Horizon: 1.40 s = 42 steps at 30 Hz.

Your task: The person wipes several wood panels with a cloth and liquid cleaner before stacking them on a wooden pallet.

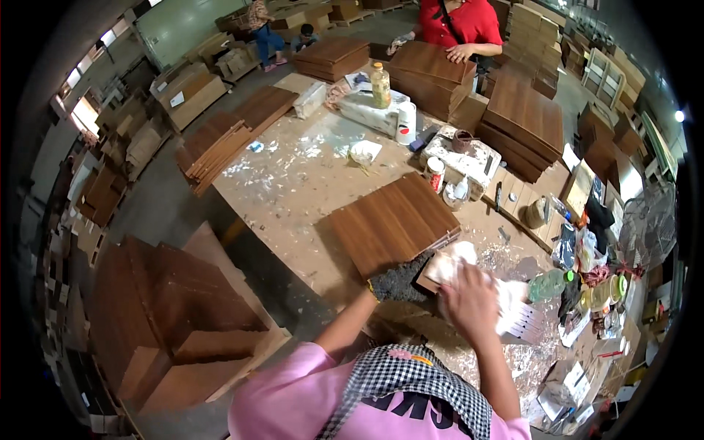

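Note:
My left hand [403, 282], in a dark grey knit glove, is closed on a brown wooden board [425, 281] held tilted close to my body, mostly hidden by my hands and a cloth. My bare right hand [469, 299] presses a white cloth [453, 258] against that board. More white cloth spreads to the right of my fingers. Just beyond my hands, a small stack of brown wood-grain panels [392, 220] lies on the worktable [286, 242], whose surface is spotted with white residue.
Panel stacks [524, 121] stand at the far right. A yellow-capped bottle [380, 86], a white spray can [405, 123] and a red-white can [434, 174] are on the table. A green plastic bottle [546, 286] lies right. Across the table stands a person in red [466, 26].

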{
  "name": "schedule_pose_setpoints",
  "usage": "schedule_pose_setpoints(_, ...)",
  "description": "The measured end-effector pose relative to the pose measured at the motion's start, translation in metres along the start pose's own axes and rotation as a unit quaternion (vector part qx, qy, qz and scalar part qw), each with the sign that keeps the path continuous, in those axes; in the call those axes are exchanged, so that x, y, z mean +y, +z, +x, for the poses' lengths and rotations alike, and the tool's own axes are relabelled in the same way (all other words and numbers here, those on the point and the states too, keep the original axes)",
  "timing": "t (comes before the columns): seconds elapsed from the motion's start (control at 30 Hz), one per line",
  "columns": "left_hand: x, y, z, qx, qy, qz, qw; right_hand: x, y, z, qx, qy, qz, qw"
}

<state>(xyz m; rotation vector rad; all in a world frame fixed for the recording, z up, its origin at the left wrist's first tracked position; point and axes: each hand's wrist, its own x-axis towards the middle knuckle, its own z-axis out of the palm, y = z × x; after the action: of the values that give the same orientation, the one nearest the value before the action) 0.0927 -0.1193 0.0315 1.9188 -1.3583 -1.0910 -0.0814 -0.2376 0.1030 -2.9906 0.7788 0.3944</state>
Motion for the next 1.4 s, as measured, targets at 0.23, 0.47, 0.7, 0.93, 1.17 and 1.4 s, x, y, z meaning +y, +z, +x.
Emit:
schedule_pose_setpoints(0.23,-0.050,0.031,0.024,0.142,0.124,0.024,0.982,-0.040,-0.014,0.049,0.167,-0.129,0.086,0.974)
schedule_pose_setpoints(0.47,-0.029,0.029,0.018,0.155,0.162,-0.045,0.973,0.146,0.050,-0.064,0.155,0.226,0.115,0.955)
schedule_pose_setpoints(0.7,-0.054,0.045,0.027,0.133,0.167,-0.071,0.974,0.164,0.102,-0.086,0.297,0.271,0.699,0.591)
schedule_pose_setpoints(0.93,-0.023,0.030,0.007,0.117,0.092,-0.011,0.989,0.151,0.074,-0.082,0.316,0.237,0.421,0.816)
schedule_pose_setpoints(1.17,-0.023,0.039,0.005,0.172,0.060,-0.106,0.977,-0.016,0.016,0.004,0.214,-0.088,0.140,0.963)
schedule_pose_setpoints(1.4,-0.015,0.035,0.025,0.151,0.127,0.002,0.980,-0.040,0.021,0.107,0.146,-0.093,0.135,0.976)
